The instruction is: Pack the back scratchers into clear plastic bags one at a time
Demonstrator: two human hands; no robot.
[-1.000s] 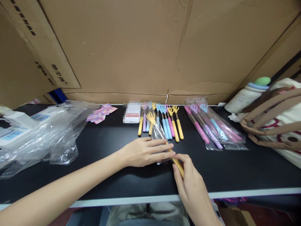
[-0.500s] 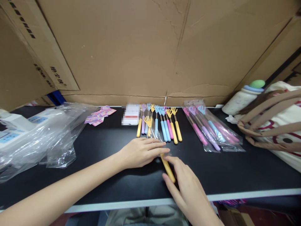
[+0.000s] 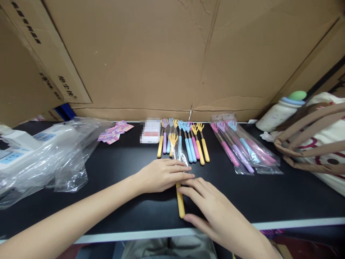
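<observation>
A yellow back scratcher [image 3: 180, 203] lies lengthwise in front of me, its clawed head pointing away. Clear plastic film [image 3: 183, 156] shows around its upper part; how far it covers the scratcher is hidden under my fingers. My left hand [image 3: 161, 175] rests flat across the shaft and film, fingers stretched to the right, thumb out of sight. From the right, my right hand [image 3: 207, 203] holds the yellow handle loosely, fingertips on its upper part and thumb by its bottom end. Beyond my hands lies a row of loose back scratchers [image 3: 190, 149] in yellow, blue, purple and pink.
Bagged back scratchers [image 3: 242, 151] lie to the right, near a white bottle [image 3: 279, 113] and a cloth bag [image 3: 318, 138]. Pink-purple cards [image 3: 115, 131] and a pale, blurred box [image 3: 151, 131] stand at the back. Clear plastic bags [image 3: 70, 158] cover the left side. Cardboard [image 3: 151, 57] walls the rear.
The yellow handle has swung left and toward me, now nearly straight. My right hand has moved with it, its fingertips closer to my left hand. The left hand has hardly moved.
</observation>
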